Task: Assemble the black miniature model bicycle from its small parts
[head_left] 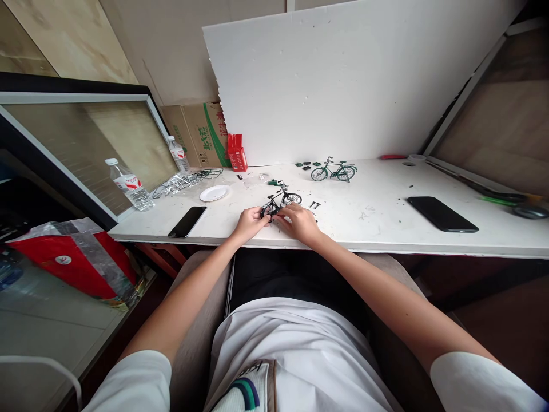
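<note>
A small black model bicycle (281, 198) is between my hands, near the front edge of the white table. My left hand (251, 223) closes on its rear wheel from the left. From the right, my right hand (300, 222) pinches close to the same wheel; what its fingertips hold, if anything, is hidden. The handlebar end and front wheel stick out beyond my fingers. Small black parts (315, 205) lie just right of the bicycle. A little green piece (273, 182) rests behind it.
A finished-looking green model bicycle (334, 170) stands farther back, beside small dark green pieces (306, 167). Phones (187, 221) (442, 214) lie on both sides. A white plate (215, 193), water bottles (129, 184), a red box (237, 152) and a mouse (530, 210) are around.
</note>
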